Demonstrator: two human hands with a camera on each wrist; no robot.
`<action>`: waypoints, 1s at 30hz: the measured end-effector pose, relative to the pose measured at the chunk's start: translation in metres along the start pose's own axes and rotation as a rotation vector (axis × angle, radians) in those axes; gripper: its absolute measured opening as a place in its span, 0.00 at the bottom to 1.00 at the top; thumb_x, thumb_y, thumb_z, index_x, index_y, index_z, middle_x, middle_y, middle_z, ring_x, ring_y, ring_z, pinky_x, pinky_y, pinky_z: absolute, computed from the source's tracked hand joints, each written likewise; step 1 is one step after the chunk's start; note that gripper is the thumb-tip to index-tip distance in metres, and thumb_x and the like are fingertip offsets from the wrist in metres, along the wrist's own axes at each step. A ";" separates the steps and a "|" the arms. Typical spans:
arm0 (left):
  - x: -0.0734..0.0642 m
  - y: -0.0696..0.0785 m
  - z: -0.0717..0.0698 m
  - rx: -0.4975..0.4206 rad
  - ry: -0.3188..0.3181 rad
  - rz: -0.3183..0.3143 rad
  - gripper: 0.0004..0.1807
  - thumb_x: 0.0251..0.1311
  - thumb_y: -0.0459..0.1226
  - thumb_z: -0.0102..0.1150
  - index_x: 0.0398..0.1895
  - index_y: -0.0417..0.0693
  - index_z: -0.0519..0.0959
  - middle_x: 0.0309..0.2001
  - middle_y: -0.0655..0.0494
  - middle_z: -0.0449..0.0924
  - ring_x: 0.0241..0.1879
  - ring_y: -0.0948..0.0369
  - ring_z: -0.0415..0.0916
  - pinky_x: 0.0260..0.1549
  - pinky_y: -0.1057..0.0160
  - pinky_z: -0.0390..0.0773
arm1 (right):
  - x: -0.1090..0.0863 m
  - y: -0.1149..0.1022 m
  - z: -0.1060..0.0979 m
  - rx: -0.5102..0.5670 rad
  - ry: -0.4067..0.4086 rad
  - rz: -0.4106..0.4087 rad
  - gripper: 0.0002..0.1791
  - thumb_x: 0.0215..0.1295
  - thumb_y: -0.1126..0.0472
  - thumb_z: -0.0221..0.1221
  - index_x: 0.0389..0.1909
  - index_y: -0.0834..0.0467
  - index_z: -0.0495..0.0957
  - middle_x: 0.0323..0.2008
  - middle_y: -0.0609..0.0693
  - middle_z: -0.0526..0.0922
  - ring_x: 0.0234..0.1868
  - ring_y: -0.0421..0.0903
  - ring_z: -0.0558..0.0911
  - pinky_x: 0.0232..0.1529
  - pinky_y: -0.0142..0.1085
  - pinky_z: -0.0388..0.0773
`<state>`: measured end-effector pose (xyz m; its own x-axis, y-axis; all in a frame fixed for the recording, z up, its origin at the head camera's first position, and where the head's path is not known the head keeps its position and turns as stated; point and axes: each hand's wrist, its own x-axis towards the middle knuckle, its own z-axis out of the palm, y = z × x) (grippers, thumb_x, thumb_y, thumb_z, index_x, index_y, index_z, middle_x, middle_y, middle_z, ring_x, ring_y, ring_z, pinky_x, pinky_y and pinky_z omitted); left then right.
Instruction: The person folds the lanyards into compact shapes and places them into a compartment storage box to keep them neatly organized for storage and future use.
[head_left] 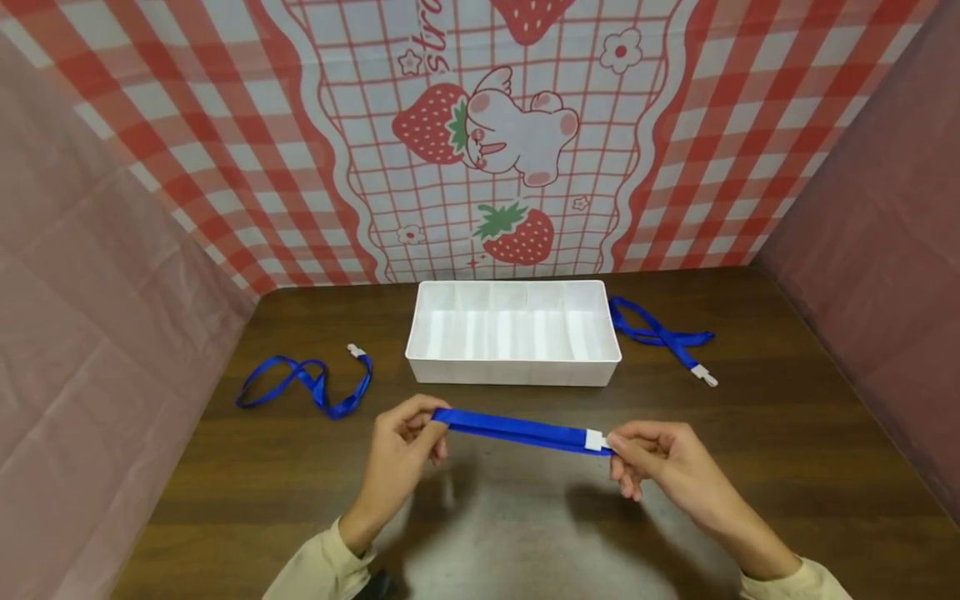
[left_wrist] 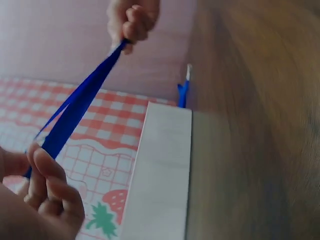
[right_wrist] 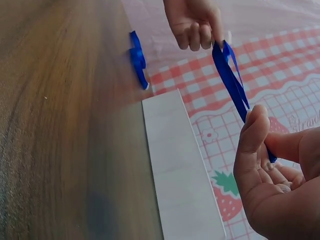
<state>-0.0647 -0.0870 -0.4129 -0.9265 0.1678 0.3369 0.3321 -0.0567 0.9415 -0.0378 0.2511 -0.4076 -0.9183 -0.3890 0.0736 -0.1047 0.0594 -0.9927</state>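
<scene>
A blue lanyard (head_left: 517,427), folded into a short flat strip, is stretched between both hands above the table's front part. My left hand (head_left: 405,446) pinches its left end between thumb and fingers. At the other end my right hand (head_left: 663,458) pinches the strip beside its white clip (head_left: 594,440); the clip's tip is hidden under the thumb. In the left wrist view the folded lanyard (left_wrist: 82,107) shows its layers slightly apart. The right wrist view has the lanyard (right_wrist: 229,75) slanting between the two hands as well.
Behind the hands stands a white box (head_left: 513,372) with several compartments. One blue lanyard (head_left: 318,387) lies loosely looped to its left, another lanyard (head_left: 660,333) to its right, both with white clips. A strawberry-print cloth (head_left: 360,150) hangs at the table's back edge.
</scene>
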 end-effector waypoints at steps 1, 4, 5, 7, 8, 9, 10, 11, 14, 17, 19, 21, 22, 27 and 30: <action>-0.001 0.000 -0.002 -0.054 -0.056 -0.006 0.03 0.67 0.25 0.55 0.40 0.33 0.78 0.19 0.43 0.74 0.18 0.61 0.73 0.17 0.63 0.77 | 0.000 0.000 -0.001 -0.004 0.000 0.000 0.12 0.76 0.68 0.50 0.40 0.75 0.77 0.24 0.54 0.82 0.20 0.43 0.81 0.18 0.41 0.79; -0.002 0.003 -0.009 -0.188 -0.217 0.030 0.03 0.69 0.24 0.51 0.39 0.30 0.74 0.21 0.39 0.70 0.19 0.58 0.69 0.17 0.63 0.73 | -0.001 -0.002 -0.004 -0.014 -0.006 0.011 0.12 0.76 0.68 0.51 0.40 0.74 0.77 0.25 0.54 0.82 0.21 0.43 0.81 0.19 0.41 0.80; -0.003 0.004 -0.011 -0.228 -0.268 0.051 0.02 0.68 0.23 0.49 0.38 0.28 0.72 0.21 0.38 0.68 0.19 0.55 0.68 0.17 0.62 0.72 | -0.002 -0.003 -0.005 -0.018 -0.009 0.018 0.12 0.76 0.68 0.51 0.40 0.74 0.77 0.25 0.54 0.83 0.21 0.42 0.82 0.19 0.42 0.80; -0.003 0.006 -0.014 -0.264 -0.329 0.093 0.02 0.67 0.22 0.47 0.37 0.27 0.70 0.22 0.37 0.67 0.20 0.51 0.66 0.17 0.59 0.70 | -0.002 -0.005 -0.006 -0.022 -0.018 0.028 0.11 0.76 0.67 0.51 0.40 0.73 0.78 0.25 0.54 0.83 0.21 0.42 0.82 0.20 0.43 0.81; -0.003 0.007 -0.014 -0.260 -0.332 0.098 0.03 0.67 0.22 0.46 0.36 0.27 0.70 0.22 0.37 0.68 0.20 0.50 0.66 0.18 0.59 0.70 | -0.002 -0.006 -0.006 -0.022 -0.024 0.032 0.11 0.75 0.67 0.51 0.40 0.73 0.78 0.25 0.54 0.83 0.21 0.43 0.82 0.20 0.44 0.81; -0.003 0.008 -0.014 -0.249 -0.322 0.096 0.03 0.67 0.22 0.47 0.35 0.28 0.71 0.22 0.38 0.68 0.20 0.50 0.67 0.18 0.60 0.70 | -0.002 -0.008 -0.006 -0.019 -0.030 0.035 0.11 0.75 0.67 0.51 0.40 0.73 0.78 0.25 0.54 0.83 0.21 0.43 0.82 0.20 0.44 0.81; -0.003 0.008 -0.014 -0.228 -0.304 0.087 0.04 0.68 0.22 0.48 0.34 0.29 0.71 0.23 0.38 0.69 0.21 0.50 0.69 0.19 0.61 0.72 | -0.002 -0.009 -0.006 -0.017 -0.036 0.035 0.11 0.76 0.67 0.51 0.41 0.73 0.78 0.26 0.55 0.83 0.22 0.43 0.82 0.21 0.45 0.82; -0.003 0.009 -0.013 -0.203 -0.276 0.074 0.05 0.68 0.22 0.48 0.32 0.30 0.71 0.23 0.38 0.70 0.21 0.51 0.70 0.20 0.61 0.73 | -0.001 -0.010 -0.005 -0.015 -0.043 0.032 0.11 0.76 0.67 0.51 0.41 0.73 0.78 0.26 0.55 0.83 0.22 0.43 0.82 0.21 0.45 0.82; -0.004 0.011 -0.007 -0.116 -0.157 0.024 0.10 0.67 0.24 0.54 0.26 0.36 0.71 0.26 0.40 0.73 0.23 0.57 0.74 0.23 0.66 0.76 | 0.000 -0.011 -0.002 0.000 -0.065 0.026 0.12 0.75 0.68 0.51 0.42 0.74 0.77 0.26 0.56 0.84 0.22 0.44 0.83 0.22 0.45 0.82; -0.004 0.014 -0.002 -0.062 -0.060 0.048 0.13 0.62 0.21 0.57 0.23 0.37 0.68 0.26 0.41 0.72 0.23 0.59 0.74 0.23 0.66 0.76 | 0.002 -0.012 0.002 0.007 -0.074 0.021 0.12 0.75 0.68 0.51 0.41 0.75 0.77 0.26 0.56 0.84 0.22 0.44 0.83 0.21 0.44 0.82; -0.004 0.015 0.000 -0.046 -0.010 0.076 0.13 0.59 0.19 0.57 0.22 0.37 0.67 0.26 0.42 0.71 0.23 0.60 0.73 0.22 0.67 0.76 | 0.002 -0.013 0.004 0.011 -0.074 0.021 0.11 0.75 0.67 0.51 0.41 0.74 0.78 0.26 0.56 0.84 0.22 0.44 0.83 0.21 0.44 0.82; -0.003 0.016 0.001 -0.045 0.027 0.097 0.11 0.55 0.17 0.56 0.24 0.36 0.68 0.26 0.45 0.71 0.22 0.60 0.73 0.21 0.67 0.75 | 0.003 -0.014 0.005 0.011 -0.071 0.018 0.11 0.75 0.67 0.51 0.40 0.72 0.78 0.26 0.55 0.84 0.22 0.44 0.83 0.21 0.45 0.82; -0.003 0.016 0.002 -0.050 0.041 0.098 0.11 0.54 0.16 0.56 0.25 0.35 0.69 0.25 0.46 0.71 0.22 0.61 0.73 0.20 0.68 0.75 | 0.003 -0.015 0.005 0.012 -0.072 0.016 0.11 0.75 0.67 0.51 0.40 0.71 0.78 0.25 0.55 0.84 0.22 0.45 0.83 0.21 0.45 0.82; -0.001 0.018 0.001 -0.082 0.037 0.128 0.09 0.53 0.15 0.55 0.30 0.33 0.71 0.24 0.49 0.72 0.21 0.60 0.73 0.18 0.67 0.75 | 0.003 -0.018 0.005 0.017 -0.076 0.016 0.11 0.75 0.68 0.51 0.41 0.72 0.78 0.26 0.57 0.84 0.22 0.45 0.83 0.21 0.45 0.82; 0.001 0.018 -0.003 -0.073 -0.009 0.156 0.08 0.56 0.17 0.57 0.28 0.34 0.73 0.22 0.46 0.73 0.20 0.57 0.73 0.17 0.65 0.75 | 0.004 -0.020 0.003 0.015 -0.062 0.022 0.11 0.75 0.68 0.52 0.41 0.74 0.78 0.26 0.58 0.84 0.22 0.45 0.83 0.21 0.45 0.82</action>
<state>-0.0602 -0.0906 -0.3951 -0.8631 0.1603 0.4789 0.4574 -0.1539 0.8759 -0.0377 0.2455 -0.3874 -0.8948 -0.4441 0.0457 -0.0783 0.0553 -0.9954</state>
